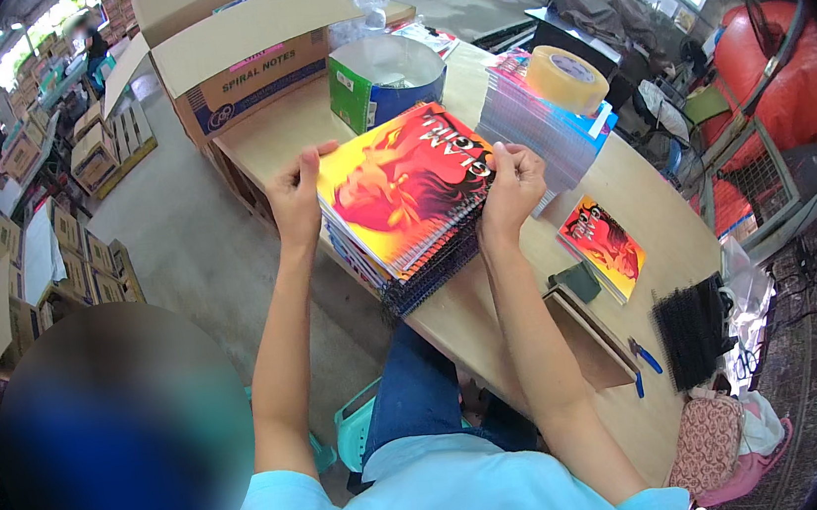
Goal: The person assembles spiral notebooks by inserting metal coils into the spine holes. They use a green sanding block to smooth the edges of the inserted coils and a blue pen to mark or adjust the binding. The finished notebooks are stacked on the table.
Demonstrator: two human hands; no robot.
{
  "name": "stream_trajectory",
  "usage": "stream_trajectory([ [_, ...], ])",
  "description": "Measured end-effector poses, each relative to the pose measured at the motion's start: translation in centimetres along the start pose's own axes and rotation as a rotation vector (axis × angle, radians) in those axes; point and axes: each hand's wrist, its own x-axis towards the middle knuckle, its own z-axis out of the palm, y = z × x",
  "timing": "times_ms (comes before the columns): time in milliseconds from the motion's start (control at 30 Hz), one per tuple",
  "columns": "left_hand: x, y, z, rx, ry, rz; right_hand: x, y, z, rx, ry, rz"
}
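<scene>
Lt-blue shirt nearest. Notebook stack held up over table's near-left edge; long axis runs near-left to far-right, title end far-right, black coil side twd wearer. L hand part-closed on its left end, thumb up, fingers mostly hidden; R hand curled, pinching right end. Black coils nr table's right edge.

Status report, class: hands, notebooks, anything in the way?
Left hand, right hand gripping opposite sides of notebook stack. Stack red-yellow side up. Tape roll beyond, not blocking.
</scene>
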Motion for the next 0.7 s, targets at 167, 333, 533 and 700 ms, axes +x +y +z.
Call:
stream_trajectory([
  [167, -0.1, 1.7, 1.6, -0.317, 0.097, 0.117, 0.0, -0.6, 0.0, 0.302, -0.045, 0.194],
  [333, 0.6, 0.0, 1.7, -0.304, 0.045, -0.042, 1.2, 2.1, 0.1, 0.18, -0.044, 0.171],
  [533, -5.8, 7.3, 2.2, -0.441, 0.48, 0.588, -2.2, -6.1, -9.7, 0.007, -0.225, -0.164],
  [700, -13.3, 14.0, 8.4, -0.099, -0.721, 0.377, -2.4, -10.9, -24.6, -0.96, -0.745, -0.285],
])
